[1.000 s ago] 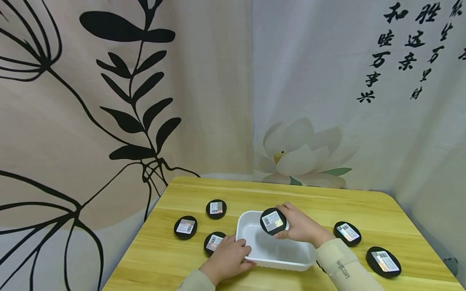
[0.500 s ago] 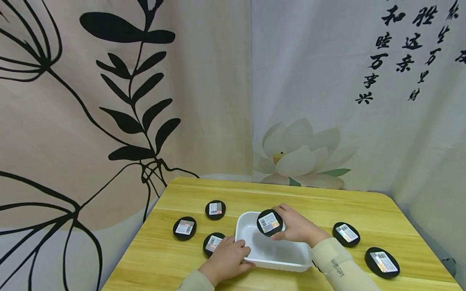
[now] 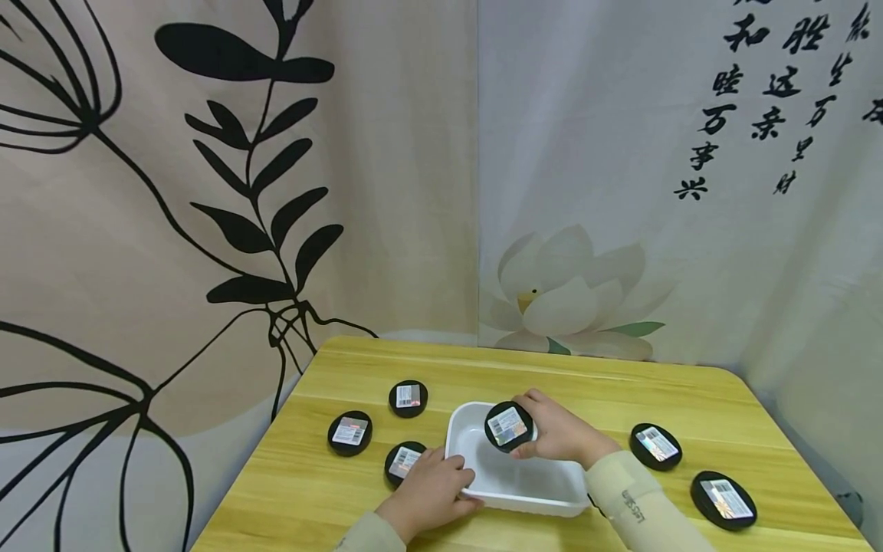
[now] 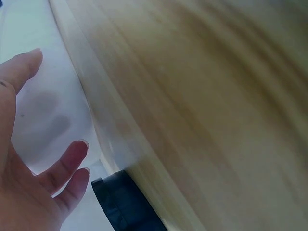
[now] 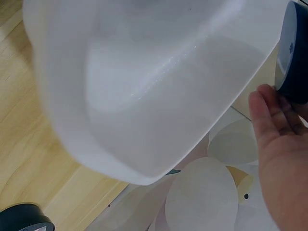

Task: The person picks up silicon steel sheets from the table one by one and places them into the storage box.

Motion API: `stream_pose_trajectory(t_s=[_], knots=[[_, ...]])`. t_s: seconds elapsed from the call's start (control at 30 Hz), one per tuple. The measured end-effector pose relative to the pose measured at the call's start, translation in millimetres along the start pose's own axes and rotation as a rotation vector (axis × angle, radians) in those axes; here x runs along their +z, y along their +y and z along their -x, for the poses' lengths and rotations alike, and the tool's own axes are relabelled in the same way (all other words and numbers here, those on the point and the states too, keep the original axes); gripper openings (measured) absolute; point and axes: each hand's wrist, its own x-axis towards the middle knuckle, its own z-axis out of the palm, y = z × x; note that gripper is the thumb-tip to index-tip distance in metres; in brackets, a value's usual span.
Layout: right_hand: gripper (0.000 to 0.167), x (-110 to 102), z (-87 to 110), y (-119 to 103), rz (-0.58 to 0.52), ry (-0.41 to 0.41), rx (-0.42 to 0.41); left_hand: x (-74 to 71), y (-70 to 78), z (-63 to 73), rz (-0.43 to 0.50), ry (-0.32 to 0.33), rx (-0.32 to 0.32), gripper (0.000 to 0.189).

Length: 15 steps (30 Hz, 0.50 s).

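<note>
the right hand (image 3: 562,432) has shifted slightly left and down, pinching a black disc (image 3: 509,426) over the white tray (image 3: 524,505) at lower centre, whose corner the left hand (image 3: 434,484) grips; it looks lifted but not set down, with five more discs (image 3: 349,433) on the table (image 3: 276,498).

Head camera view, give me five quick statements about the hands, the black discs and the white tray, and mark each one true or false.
1. The right hand holds a black disc. True.
2. The left hand holds a disc too. False: the left hand grips a corner of the white tray.
3. Three discs lie left of the tray. True.
4. Four discs lie right of the tray. False: two discs do.
5. The near disc on the left is partly hidden by a hand. True.
</note>
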Motion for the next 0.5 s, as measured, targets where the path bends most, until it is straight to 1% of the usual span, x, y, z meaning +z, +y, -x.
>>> stream_pose_trajectory(t_s=[0.23,0.37,0.5], knots=[[0.083,3.6,-3.2,0.9,0.012,-0.01,-0.038,-1.0,0.1,0.4,0.004,-0.001,-0.001,0.033],[0.082,5.2,-3.8,1.6,0.019,-0.013,-0.043,-2.6,1.0,1.4,0.0,0.014,0.003,0.033],[0.083,6.1,-4.1,2.4,0.025,-0.017,-0.04,-4.3,2.0,1.7,-0.001,0.014,0.0,0.033]])
